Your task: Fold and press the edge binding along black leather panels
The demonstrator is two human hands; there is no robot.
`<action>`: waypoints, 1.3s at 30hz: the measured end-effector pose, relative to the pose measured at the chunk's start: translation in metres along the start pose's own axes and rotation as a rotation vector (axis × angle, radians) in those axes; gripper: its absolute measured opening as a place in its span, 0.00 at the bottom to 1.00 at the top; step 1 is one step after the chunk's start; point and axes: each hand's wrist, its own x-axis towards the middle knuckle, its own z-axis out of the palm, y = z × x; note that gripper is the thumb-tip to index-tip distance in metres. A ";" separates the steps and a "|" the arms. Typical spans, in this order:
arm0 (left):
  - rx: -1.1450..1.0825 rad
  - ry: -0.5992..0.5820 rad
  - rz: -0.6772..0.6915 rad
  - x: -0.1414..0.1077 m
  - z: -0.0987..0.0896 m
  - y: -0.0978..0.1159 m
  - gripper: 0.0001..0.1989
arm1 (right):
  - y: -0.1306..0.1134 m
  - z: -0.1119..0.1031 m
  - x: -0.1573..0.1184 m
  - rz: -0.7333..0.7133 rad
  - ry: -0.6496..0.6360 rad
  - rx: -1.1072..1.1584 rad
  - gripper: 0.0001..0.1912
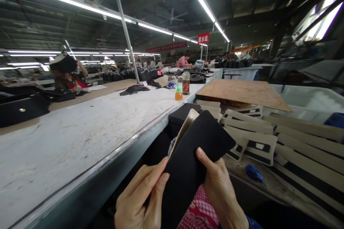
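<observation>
Both my hands hold a black panel [195, 150] with a fine-grained surface, tilted up in front of my lap. My left hand [142, 195] pinches its left edge between thumb and fingers. Along that edge a pale cream layer [185, 127] stands apart from the black one, with a bit of grey material between them. My right hand [219, 182] grips the lower right side, thumb on the black face and fingers hidden behind. Just beyond the panel lies a stack of black pieces [178, 114].
A long white worktable [88, 132] runs along my left. On it stand a glue bottle [178, 94] with a green nozzle and a labelled bottle [186, 83]. Cream pieces with black strips [259, 145] and a blue scrap [254, 173] lie right. Co-workers [68, 73] sit farther off.
</observation>
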 end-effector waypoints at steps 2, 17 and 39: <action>0.013 -0.030 0.038 0.001 -0.003 -0.004 0.18 | 0.000 0.002 0.000 0.004 0.001 0.005 0.33; 0.113 -0.206 0.205 0.001 -0.011 -0.019 0.21 | 0.006 -0.004 0.003 0.009 -0.030 -0.027 0.23; -0.051 -0.011 -0.244 -0.002 0.006 -0.019 0.06 | 0.005 -0.003 -0.003 -0.211 0.009 -0.231 0.30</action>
